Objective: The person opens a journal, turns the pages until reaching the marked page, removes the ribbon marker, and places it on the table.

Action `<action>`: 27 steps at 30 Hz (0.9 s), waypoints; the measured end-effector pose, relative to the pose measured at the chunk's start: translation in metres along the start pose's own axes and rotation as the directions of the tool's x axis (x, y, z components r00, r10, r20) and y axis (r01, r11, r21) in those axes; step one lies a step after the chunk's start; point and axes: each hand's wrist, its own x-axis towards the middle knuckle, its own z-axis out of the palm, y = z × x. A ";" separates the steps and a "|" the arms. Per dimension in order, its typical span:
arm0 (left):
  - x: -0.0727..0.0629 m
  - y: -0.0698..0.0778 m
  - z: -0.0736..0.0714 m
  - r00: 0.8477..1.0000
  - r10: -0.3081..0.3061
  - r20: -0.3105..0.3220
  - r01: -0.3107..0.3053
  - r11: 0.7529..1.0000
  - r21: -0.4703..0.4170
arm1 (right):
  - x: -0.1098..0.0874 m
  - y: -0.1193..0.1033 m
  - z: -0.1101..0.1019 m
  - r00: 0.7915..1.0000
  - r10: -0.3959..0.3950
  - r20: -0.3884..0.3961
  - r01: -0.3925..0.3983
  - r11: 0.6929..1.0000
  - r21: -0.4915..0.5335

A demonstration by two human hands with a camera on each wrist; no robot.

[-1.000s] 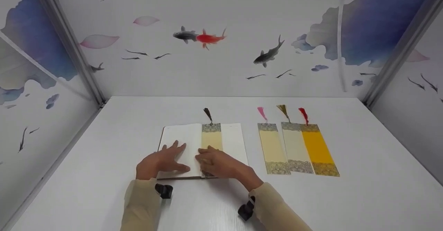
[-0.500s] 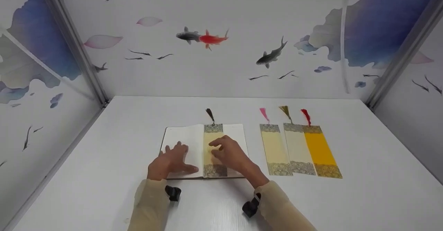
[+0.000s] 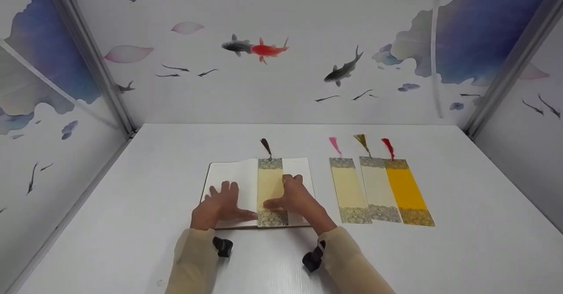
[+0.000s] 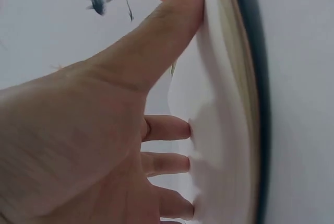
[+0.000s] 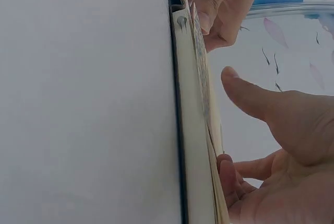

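Observation:
An open book (image 3: 233,170) lies on the white table. On its right page, along the gutter, sits a cream bookmark (image 3: 269,181) with patterned bands and a dark tassel (image 3: 265,145). My left hand (image 3: 221,206) rests on the left page, fingers spread, thumb reaching across to the bookmark's lower left edge. In the left wrist view, the left fingertips (image 4: 180,162) press the page. My right hand (image 3: 298,198) is over the bookmark and right page, holding nothing. In the right wrist view, its thumb (image 5: 250,96) stands away from the pages while the fingers touch the page.
To the right lie a cream bookmark (image 3: 349,188) with a pink tassel, a pale one (image 3: 379,186) with an olive tassel and a yellow one (image 3: 407,186) with a red tassel. A wall (image 3: 281,96) painted with fish stands behind the table.
My right hand has lifted off the bookmark's lower part and moved right, its fingers now at the bookmark's right edge. The left hand has shifted right, its thumb now at the gutter.

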 end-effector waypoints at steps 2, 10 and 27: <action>0.000 0.000 0.001 1.000 0.006 -0.011 -0.006 1.000 -0.013 | 0.000 -0.003 0.002 1.000 0.008 -0.021 -0.009 1.000 -0.026; -0.004 0.002 0.004 1.000 -0.003 -0.018 0.002 0.999 -0.052 | -0.004 -0.014 0.003 0.993 0.089 -0.079 -0.102 0.978 -0.181; -0.007 0.001 0.000 1.000 0.012 0.011 -0.011 0.998 -0.057 | -0.003 0.015 -0.024 0.999 0.047 0.017 -0.047 0.998 -0.029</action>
